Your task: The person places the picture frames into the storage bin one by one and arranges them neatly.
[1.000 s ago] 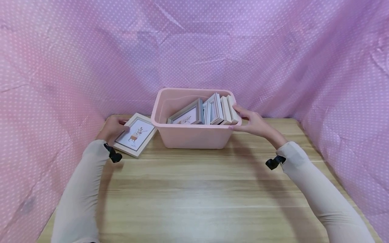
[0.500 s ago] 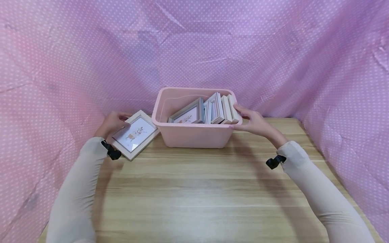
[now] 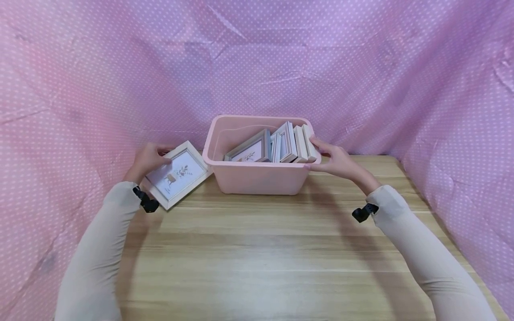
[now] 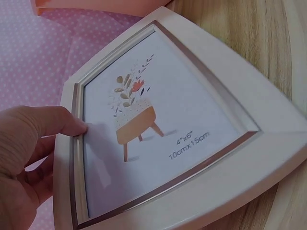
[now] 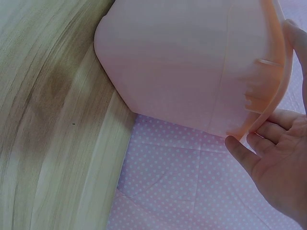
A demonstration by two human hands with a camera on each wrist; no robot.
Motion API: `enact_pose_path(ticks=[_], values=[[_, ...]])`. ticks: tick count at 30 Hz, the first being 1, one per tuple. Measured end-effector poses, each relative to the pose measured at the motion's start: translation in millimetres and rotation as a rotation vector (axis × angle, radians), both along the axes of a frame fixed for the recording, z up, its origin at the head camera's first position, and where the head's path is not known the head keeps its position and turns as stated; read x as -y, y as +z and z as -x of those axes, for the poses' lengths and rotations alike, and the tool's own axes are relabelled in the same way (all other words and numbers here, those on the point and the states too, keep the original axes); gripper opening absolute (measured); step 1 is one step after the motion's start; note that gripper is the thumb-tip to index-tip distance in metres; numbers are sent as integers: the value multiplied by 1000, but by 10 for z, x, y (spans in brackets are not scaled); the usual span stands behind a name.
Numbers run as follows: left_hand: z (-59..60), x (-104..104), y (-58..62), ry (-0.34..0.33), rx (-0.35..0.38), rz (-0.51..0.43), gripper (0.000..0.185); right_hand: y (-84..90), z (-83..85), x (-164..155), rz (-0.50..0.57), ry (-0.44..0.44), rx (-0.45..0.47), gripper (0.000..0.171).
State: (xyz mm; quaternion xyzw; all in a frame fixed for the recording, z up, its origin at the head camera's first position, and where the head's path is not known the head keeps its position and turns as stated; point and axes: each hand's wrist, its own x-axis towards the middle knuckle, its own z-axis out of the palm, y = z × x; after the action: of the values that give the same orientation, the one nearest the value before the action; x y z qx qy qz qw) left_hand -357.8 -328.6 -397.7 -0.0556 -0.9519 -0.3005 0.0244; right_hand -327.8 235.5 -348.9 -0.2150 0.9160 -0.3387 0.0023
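Table [image 3: 257,249]: light wood grain, bare along its near edge between my sleeves.

White picture frame [image 3: 176,174]: near the table's far left corner, just left of the bin, tilted up off the wood. My left hand [image 3: 147,159] pinches its left edge, thumb [image 4: 57,122] on the front moulding, fingers behind. Judged light and stiff; the glazed front looks breakable and slippery, so best held by the mouldings, not the pane.

Pink plastic bin [image 3: 257,178]: at the middle of the far edge. My right hand [image 3: 336,161] grips its right rim, fingers curled over the lip [image 5: 268,110]. Thin-walled, likely flexes.

Contents: several frames [image 3: 277,145] standing on edge, leaning.
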Motion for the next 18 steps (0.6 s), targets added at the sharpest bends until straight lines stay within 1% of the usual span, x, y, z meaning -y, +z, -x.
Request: enact_pose_path(ticks=[2,9,14,16,18], values=[[-31,1,27,13,-16,12,45,5,-2,5,0,-3,5,91],[-137,11,91,59,-27,7,45,34,-27,-6,-2,13,50,92],[-215,5,159,57,-72,28,44,29,-38,-31,-9,22,50,92],[-248,0,188,51,-80,34,44,24,-39,-39,-17,21,45,92],[-285,-11,219,54,-73,40,42,23,-45,-46,-20,21,43,92]])
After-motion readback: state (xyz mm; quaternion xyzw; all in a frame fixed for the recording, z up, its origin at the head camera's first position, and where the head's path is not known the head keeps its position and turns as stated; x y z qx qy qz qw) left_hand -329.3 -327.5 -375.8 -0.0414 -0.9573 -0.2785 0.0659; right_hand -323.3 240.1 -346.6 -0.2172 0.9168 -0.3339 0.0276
